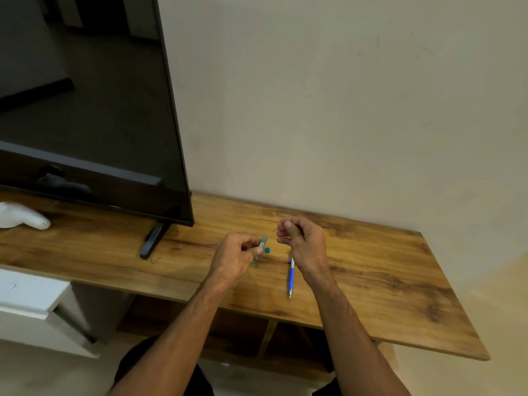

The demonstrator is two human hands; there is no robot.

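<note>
My left hand [237, 254] grips a small clear-green tube [262, 244] with a label, held just above the wooden table [385, 270]. A tiny green cap [267, 249] lies on the table right beside that tube. My right hand [303, 238] hovers to the right with fingers curled, pinching a thin dark sliver, a pencil lead by its look [276, 230], that pokes out to the left of the fingertips. A blue and white mechanical pencil [291, 277] lies on the table under my right wrist, tip toward me.
A large black TV [94, 110] on a stand foot [153, 241] fills the left half of the table. A white object [24, 215] lies at the far left. A beige wall backs the table. Open shelves show under the tabletop.
</note>
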